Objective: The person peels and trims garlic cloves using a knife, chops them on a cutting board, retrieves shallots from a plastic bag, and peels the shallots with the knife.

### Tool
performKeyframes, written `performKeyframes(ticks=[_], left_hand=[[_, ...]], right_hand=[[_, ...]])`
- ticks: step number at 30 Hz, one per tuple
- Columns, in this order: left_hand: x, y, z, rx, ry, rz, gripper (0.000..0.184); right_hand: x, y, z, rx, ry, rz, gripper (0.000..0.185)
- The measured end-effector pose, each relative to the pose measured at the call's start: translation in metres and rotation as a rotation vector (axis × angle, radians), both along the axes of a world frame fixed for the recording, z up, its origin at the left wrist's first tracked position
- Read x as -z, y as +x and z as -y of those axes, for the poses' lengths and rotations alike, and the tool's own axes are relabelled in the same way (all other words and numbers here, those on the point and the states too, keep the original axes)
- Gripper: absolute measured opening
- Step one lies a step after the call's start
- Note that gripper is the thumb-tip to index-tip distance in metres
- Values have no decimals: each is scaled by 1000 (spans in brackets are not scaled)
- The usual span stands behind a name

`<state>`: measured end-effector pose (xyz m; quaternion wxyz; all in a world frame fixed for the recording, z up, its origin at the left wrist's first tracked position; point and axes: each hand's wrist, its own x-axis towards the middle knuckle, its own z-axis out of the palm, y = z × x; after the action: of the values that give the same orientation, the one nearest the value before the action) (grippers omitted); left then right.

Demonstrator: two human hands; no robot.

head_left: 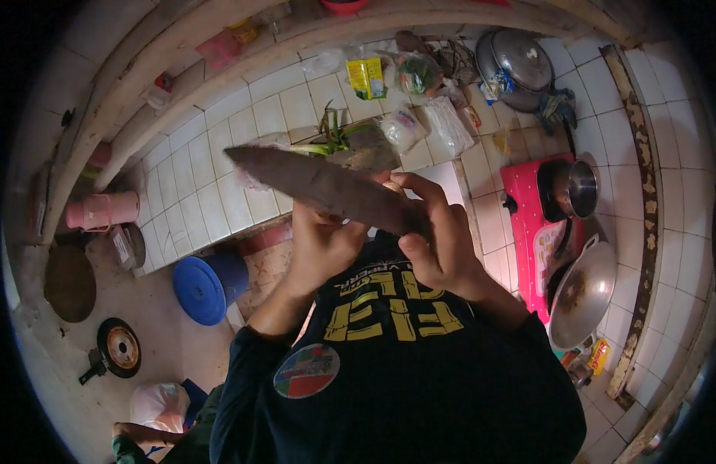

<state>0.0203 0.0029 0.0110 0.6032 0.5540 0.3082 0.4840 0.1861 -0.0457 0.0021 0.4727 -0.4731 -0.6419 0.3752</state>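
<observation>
A large knife (319, 184) with a broad, dull grey blade lies across the view, its tip pointing left. My right hand (439, 232) is closed round its handle end, with the thumb near the blade's heel. Just below the blade is my left hand (323, 243), its fingers curled and partly covered by the knife; what they hold, if anything, is hidden. Beyond the blade, spring onions (336, 139) rest on the white tiled counter (242, 131). A small white plastic bag (403, 130) sits to their right.
A pink stove (528, 209) on the right carries a pot (581, 189) and a large wok (586, 290). A yellow packet (366, 77) and a lidded pot (520, 62) stand at the back. A blue bucket (199, 290) is lower left; another person's arm (145, 435) shows below it.
</observation>
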Motion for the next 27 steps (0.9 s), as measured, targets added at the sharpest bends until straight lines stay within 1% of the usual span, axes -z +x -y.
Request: performKeyframes(ticks=[2, 6, 8, 12, 14, 15, 17, 18, 20, 24, 26, 27], left_hand=[[4, -2, -1, -33, 67, -99, 29], [4, 1, -11, 9, 54, -90, 29], [8, -1, -14, 35, -102, -30, 28], [8, -2, -15, 6, -48, -50, 27], [7, -3, -16, 9, -80, -23, 26], [7, -3, -17, 8, -79, -23, 26], [6, -2, -17, 40, -69, 71, 20], [6, -4, -18, 38, -70, 71, 20], [5, -7, -21, 80, -68, -11, 17], [13, -10, -26, 90, -53, -36, 17], [25, -12, -29, 92, -22, -97, 20], [26, -12, -30, 92, -23, -97, 20]], right_hand=[[-11, 5, 1, -43, -141, 142, 60], [-2, 3, -9, -21, -64, 121, 62], [-3, 3, -12, -33, -65, 122, 63], [-5, 3, -15, -50, -98, 143, 63], [-4, 1, -17, -34, -12, 168, 60], [-2, -1, -19, -35, -12, 167, 60], [4, -5, -24, 18, 137, 126, 56], [2, -6, -24, 17, 136, 126, 56], [-4, -7, -24, 5, 22, 110, 49], [-3, -7, -28, 9, 12, 119, 43], [-5, -8, -28, 7, -101, 30, 36], [0, -9, -28, 7, -102, 30, 36]])
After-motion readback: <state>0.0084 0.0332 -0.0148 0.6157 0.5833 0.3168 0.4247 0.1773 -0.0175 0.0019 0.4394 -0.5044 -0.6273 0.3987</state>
